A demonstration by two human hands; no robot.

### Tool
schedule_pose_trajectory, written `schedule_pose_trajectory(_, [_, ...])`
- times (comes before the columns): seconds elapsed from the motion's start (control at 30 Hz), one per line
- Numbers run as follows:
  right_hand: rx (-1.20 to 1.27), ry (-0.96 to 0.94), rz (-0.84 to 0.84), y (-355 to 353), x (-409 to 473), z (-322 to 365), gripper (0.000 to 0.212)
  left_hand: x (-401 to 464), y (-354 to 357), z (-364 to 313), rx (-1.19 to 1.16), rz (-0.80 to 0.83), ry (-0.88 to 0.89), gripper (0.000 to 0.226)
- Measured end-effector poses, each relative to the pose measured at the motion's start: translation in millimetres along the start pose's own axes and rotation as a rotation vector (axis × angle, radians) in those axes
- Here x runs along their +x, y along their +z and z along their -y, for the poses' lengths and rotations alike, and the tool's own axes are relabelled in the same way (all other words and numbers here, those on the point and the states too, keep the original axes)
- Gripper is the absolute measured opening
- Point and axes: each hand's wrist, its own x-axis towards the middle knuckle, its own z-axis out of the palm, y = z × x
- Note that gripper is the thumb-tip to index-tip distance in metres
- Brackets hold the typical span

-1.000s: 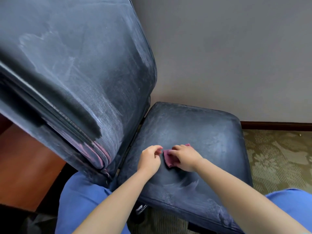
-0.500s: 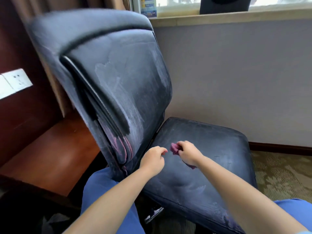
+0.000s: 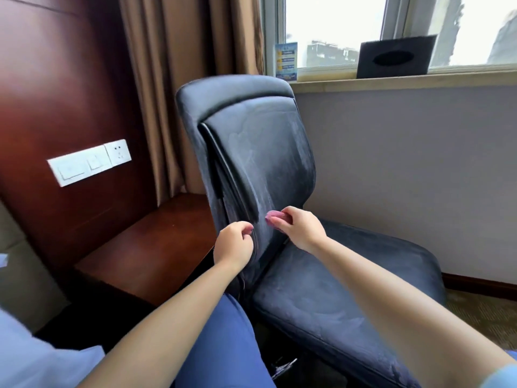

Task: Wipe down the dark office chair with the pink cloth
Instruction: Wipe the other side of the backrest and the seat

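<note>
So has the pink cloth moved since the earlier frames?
Yes. The small pink cloth, pinched in the right hand, went from the dark chair's seat up to its backrest.

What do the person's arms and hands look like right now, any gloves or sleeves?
No gloves: the left hand and right hand are bare, and both forearms are uncovered. A light blue sleeve edge shows at the right arm's lower corner. No watch, rings or markings visible.

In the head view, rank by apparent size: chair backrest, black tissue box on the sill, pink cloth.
1. chair backrest
2. black tissue box, though it sits farther from the camera
3. pink cloth, mostly hidden in the right hand
</note>
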Motion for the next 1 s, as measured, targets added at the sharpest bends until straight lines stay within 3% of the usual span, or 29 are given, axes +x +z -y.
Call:
schedule_pose_trajectory(0.13, [-0.117, -0.125, -0.109, 9.5, 2.8, 26.5, 0.031, -0.8, -15.6, 3.6, -0.026, -0.215, -0.004, 0.03])
schedule_pose_trajectory(0.27, [-0.016, -0.114, -0.184, 17.9, 6.5, 48.1, 0.026, 10.5, -24.8, 12.4, -0.137, -0.481, -0.064, 0.028])
schedule_pose_trajectory(0.43, [0.056, -0.106, -0.175, 28.7, 18.0, 64.2, 0.028, 28.9, -25.9, 15.8, -0.499, -0.247, -0.229, 0.057])
schedule_pose_trajectory(0.77, [0.115, 0.013, -0.216, 91.6, 28.6, 38.9, 0.016, 68.3, -11.5, 50.6, -0.811, 0.005, -0.351, 0.042])
schedule_pose_trajectory(0.83, [0.13, 0.045, -0.235, 100.2, 33.0, 33.0, 0.017, 73.4, -10.7, 52.5, -0.868, 0.025, -0.396, 0.034])
schedule_pose_trajectory(1.0, [0.204, 0.204, -0.205, 123.9, 30.7, 24.3, 0.021, 84.7, -3.9, 59.0, -0.9, 0.033, -0.426, 0.04])
